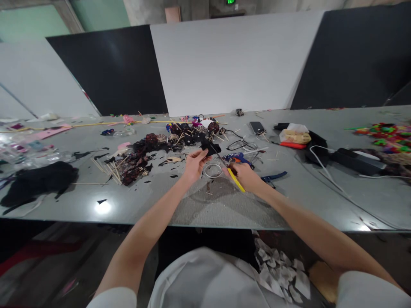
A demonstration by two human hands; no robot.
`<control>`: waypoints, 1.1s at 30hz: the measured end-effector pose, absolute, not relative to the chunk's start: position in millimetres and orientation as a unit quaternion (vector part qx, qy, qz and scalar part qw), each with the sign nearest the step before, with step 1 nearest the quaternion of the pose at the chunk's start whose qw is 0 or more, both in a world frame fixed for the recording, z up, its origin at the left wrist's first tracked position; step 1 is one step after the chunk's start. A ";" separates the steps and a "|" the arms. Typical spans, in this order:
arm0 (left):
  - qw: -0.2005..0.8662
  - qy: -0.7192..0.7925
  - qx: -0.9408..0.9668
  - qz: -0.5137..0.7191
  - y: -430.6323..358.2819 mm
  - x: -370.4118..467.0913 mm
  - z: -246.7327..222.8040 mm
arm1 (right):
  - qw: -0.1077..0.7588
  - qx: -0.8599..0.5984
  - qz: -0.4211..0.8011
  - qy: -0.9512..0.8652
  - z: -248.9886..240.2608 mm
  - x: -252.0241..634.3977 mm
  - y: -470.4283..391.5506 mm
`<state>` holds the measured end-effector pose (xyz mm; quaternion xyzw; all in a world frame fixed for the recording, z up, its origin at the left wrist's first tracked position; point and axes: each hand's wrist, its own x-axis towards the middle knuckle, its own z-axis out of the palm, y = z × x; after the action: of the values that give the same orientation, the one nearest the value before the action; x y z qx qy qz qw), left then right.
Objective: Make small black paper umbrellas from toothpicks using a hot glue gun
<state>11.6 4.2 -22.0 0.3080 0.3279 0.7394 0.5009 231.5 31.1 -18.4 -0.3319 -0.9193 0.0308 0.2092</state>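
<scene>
Between the fingertips of my left hand (195, 164) is a small piece of black fabric (211, 148). My right hand (245, 174) grips yellow-handled scissors (236, 180), their blades pointing up and left to the fabric. Whether the blades are apart or closed on it, I cannot tell. Below the blades lies a clear ring-shaped object (213, 170) on the grey table (221, 214). Just beyond my right hand rests a blue glue gun (239, 158), partly hidden by the fingers.
Wooden sticks (112, 169) and dark crumpled fabric (135, 160) cover the left middle. A black cloth (41, 182) lies far left. To the right are pliers (274, 176), a phone (257, 127), an orange-handled tool (293, 145) and a white cable (337, 188). Upright panels (234, 64) close off the back.
</scene>
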 end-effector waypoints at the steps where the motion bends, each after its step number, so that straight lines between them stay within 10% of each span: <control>1: 0.501 0.327 0.304 0.741 4.8 11.2 -22.1 | 0.208 -0.332 0.031 -0.920 -17.8 231.4 30.6; 33: 0.442 0.353 0.334 0.754 9.8 3.7 -23.3 | 0.194 -0.319 0.006 -0.928 -22.9 234.4 38.8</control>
<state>3.7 9.8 -23.3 0.3344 0.3527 0.7538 0.4423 234.4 38.8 -22.9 -0.3191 -0.9276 0.0064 0.1940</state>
